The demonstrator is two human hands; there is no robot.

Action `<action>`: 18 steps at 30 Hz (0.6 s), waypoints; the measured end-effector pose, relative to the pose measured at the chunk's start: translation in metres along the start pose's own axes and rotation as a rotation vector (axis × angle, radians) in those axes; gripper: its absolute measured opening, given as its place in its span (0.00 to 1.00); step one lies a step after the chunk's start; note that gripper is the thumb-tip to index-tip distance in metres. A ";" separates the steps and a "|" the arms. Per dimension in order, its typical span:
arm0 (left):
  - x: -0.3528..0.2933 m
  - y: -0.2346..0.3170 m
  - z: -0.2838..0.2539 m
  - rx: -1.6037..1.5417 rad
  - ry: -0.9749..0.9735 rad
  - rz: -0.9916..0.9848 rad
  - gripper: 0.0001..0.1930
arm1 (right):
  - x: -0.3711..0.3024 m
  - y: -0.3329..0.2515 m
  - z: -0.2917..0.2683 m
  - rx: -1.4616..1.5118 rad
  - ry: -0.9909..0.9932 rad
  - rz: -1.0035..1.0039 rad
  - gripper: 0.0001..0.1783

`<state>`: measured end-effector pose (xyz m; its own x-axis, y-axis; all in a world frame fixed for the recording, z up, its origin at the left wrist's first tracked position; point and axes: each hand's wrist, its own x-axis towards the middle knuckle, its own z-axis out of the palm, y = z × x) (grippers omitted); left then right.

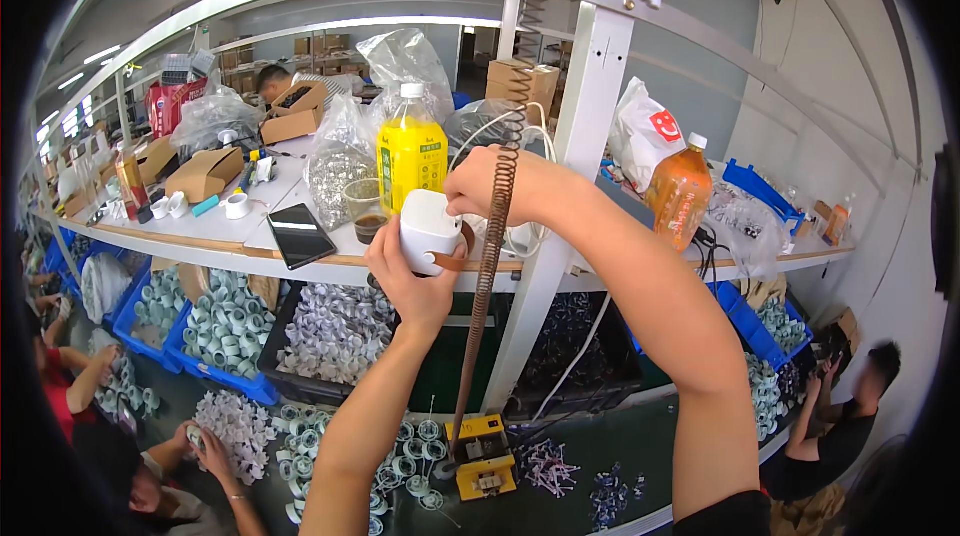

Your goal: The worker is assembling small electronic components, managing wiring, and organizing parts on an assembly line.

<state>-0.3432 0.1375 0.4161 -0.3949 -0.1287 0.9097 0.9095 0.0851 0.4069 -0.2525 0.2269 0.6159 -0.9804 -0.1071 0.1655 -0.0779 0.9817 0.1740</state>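
Observation:
A small white rounded box with a brown strap (428, 226) is held up at the edge of the shelf by my left hand (413, 281), its fingers wrapped round the left side and the base. From the right, my right hand (487, 181) reaches over with its fingers closed at the box's upper right edge. Whatever lies in that pinch is hidden. A white cable (545, 141) loops behind my right hand. Just left of the box stands a clear plastic cup (366, 204) with dark contents, and behind it a yellow drink bottle (415, 151).
A rusty coil spring (493, 236) hangs before my right wrist, beside a white post (590, 96). The shelf holds a black phone (300, 234) and an orange bottle (680, 191). Below are bins of white parts (335, 331) and a yellow machine (485, 456). Other people work at both sides.

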 end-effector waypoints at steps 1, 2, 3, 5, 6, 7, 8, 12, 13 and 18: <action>0.000 0.000 0.001 -0.004 0.003 0.003 0.47 | 0.000 0.003 0.000 -0.004 0.003 0.002 0.13; -0.001 -0.001 0.001 -0.007 0.001 0.000 0.47 | 0.000 0.003 0.000 0.012 -0.002 -0.006 0.13; -0.001 -0.002 0.002 -0.011 -0.001 -0.003 0.47 | 0.000 0.004 0.000 0.028 -0.007 -0.013 0.13; 0.001 0.000 0.002 -0.001 0.018 0.017 0.46 | -0.001 0.001 -0.002 0.033 -0.013 -0.007 0.14; 0.001 0.001 0.003 0.010 0.036 0.035 0.45 | -0.001 0.000 -0.003 0.038 -0.021 -0.001 0.14; 0.002 0.001 0.003 0.011 0.036 0.036 0.45 | -0.001 -0.001 -0.004 0.039 -0.021 -0.002 0.14; 0.002 0.001 0.003 0.004 0.042 0.036 0.45 | -0.001 -0.002 -0.006 0.011 -0.029 0.008 0.14; 0.003 0.003 0.003 -0.012 0.060 0.036 0.44 | 0.000 -0.003 -0.005 -0.004 -0.029 0.004 0.14; 0.003 0.003 0.002 -0.012 0.058 0.037 0.44 | 0.001 -0.002 -0.003 -0.003 -0.029 0.006 0.14; 0.005 0.001 0.001 0.023 0.038 0.053 0.44 | 0.010 0.001 0.002 -0.039 -0.045 -0.023 0.14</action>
<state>-0.3440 0.1384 0.4211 -0.3410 -0.1606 0.9262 0.9256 0.1149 0.3607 -0.2630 0.2273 0.6159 -0.9856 -0.1213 0.1179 -0.0939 0.9720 0.2154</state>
